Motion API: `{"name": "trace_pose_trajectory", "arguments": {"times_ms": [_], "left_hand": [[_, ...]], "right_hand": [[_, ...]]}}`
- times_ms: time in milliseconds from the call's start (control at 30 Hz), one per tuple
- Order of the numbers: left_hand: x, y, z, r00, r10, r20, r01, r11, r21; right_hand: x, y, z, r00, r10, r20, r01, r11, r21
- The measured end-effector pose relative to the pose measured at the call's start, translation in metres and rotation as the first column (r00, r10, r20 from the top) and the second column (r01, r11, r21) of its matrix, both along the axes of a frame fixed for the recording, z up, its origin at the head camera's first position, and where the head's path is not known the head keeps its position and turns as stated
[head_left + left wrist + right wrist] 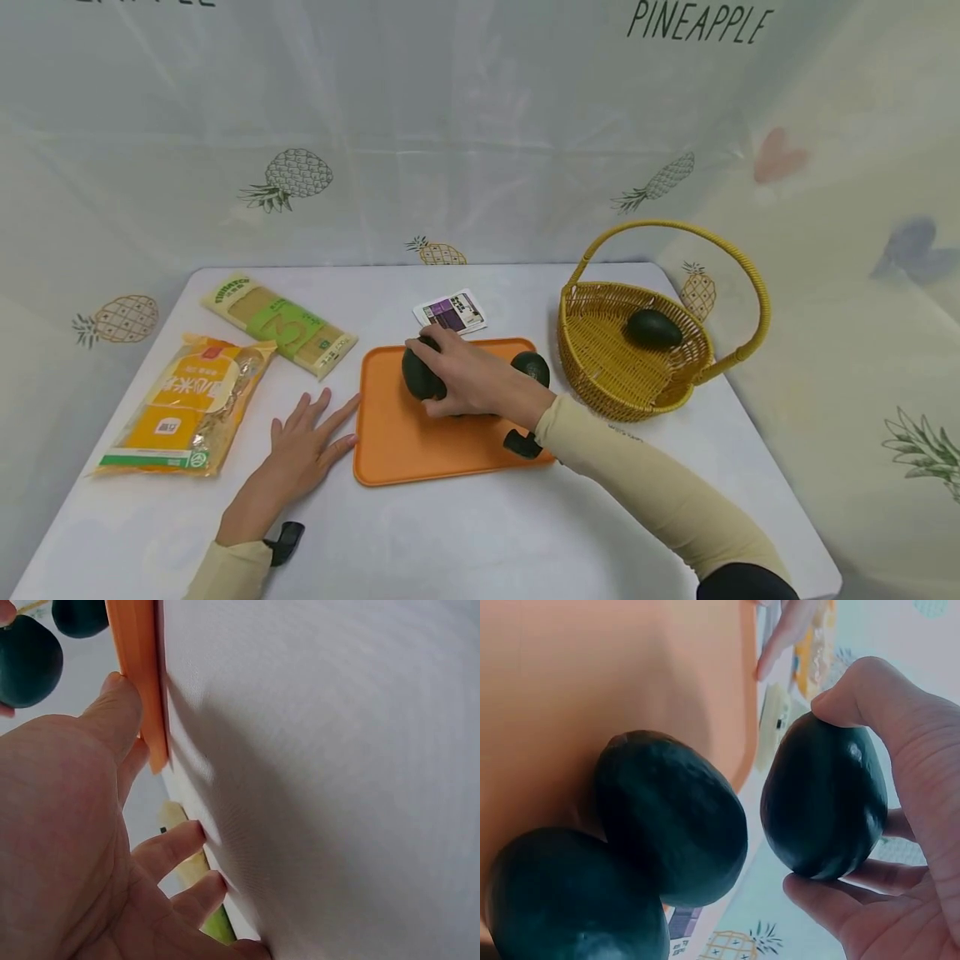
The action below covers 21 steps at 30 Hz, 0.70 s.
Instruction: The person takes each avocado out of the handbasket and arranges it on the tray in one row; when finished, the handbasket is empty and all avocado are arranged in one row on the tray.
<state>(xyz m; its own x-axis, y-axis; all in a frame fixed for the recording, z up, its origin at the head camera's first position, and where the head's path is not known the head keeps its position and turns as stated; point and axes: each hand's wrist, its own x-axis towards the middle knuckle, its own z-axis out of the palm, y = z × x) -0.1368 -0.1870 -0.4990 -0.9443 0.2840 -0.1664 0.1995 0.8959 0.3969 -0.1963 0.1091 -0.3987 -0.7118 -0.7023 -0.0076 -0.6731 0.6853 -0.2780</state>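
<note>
In the head view, my right hand [468,375] grips a dark green avocado [422,375] above the left half of an orange tray [435,454]. The right wrist view has that avocado [825,796] pinched between thumb and fingers, raised off the tray. Two more avocados lie side by side on the tray, the nearer avocado [671,817] beside another avocado [577,900]. From the head, one avocado [531,367] shows past my wrist; the other is mostly hidden. My left hand [300,450] rests flat with spread fingers, thumb and index touching the tray's left edge.
A yellow woven basket [600,400] with a tall handle stands at the right, one avocado [654,329] inside. Behind the tray lies a printed card [453,312]. On the left are a green noodle package [281,325] and an orange-and-clear food bag [187,406].
</note>
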Motion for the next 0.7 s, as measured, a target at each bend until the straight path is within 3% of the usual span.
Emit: {"name": "trace_pose_trajectory", "arguments": {"times_ms": [700], "left_hand": [[0.002, 0.0, 0.0, 1.0, 0.005, -0.003, -0.005, 1.0, 0.004]], "right_hand": [[0.001, -0.015, -0.012, 0.999, 0.042, -0.013, -0.042, 0.999, 0.014]]}}
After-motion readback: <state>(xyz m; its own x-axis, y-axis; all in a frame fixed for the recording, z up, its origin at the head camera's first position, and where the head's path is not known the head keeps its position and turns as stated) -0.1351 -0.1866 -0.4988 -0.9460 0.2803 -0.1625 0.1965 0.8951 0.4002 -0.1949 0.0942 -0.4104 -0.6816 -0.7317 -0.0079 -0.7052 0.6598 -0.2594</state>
